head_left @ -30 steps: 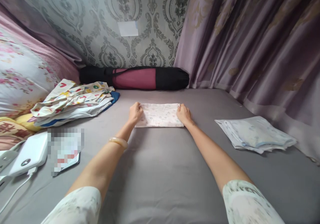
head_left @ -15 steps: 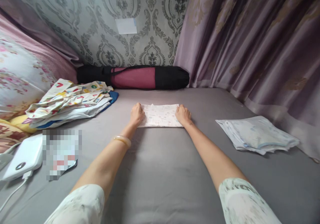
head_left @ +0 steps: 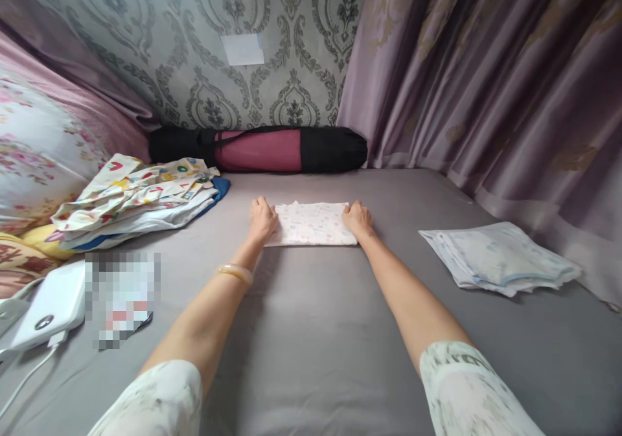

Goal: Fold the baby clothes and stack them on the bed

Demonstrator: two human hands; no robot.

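Note:
A white cloth garment (head_left: 313,224) with a faint pink print lies folded into a flat oblong on the grey bed sheet, straight in front of me. My left hand (head_left: 264,219) is closed on its left end, fingers curled. At the opposite end my right hand (head_left: 357,218) grips the far right corner. Both arms are stretched forward, and a pale bangle (head_left: 236,272) circles my left wrist. The fingertips are partly hidden, and so is the exact kind of garment.
A stack of folded pale clothes (head_left: 500,258) lies on the right. Rumpled printed clothes (head_left: 140,193) are heaped on the left, behind a white power bank (head_left: 53,306) with a cable and a blurred-out item (head_left: 124,300). A black and maroon roll bag (head_left: 257,149) lies along the wall.
My left hand has shifted slightly left and away from me at the cloth's left end. The right hand stays on its corner. The view has moved a little.

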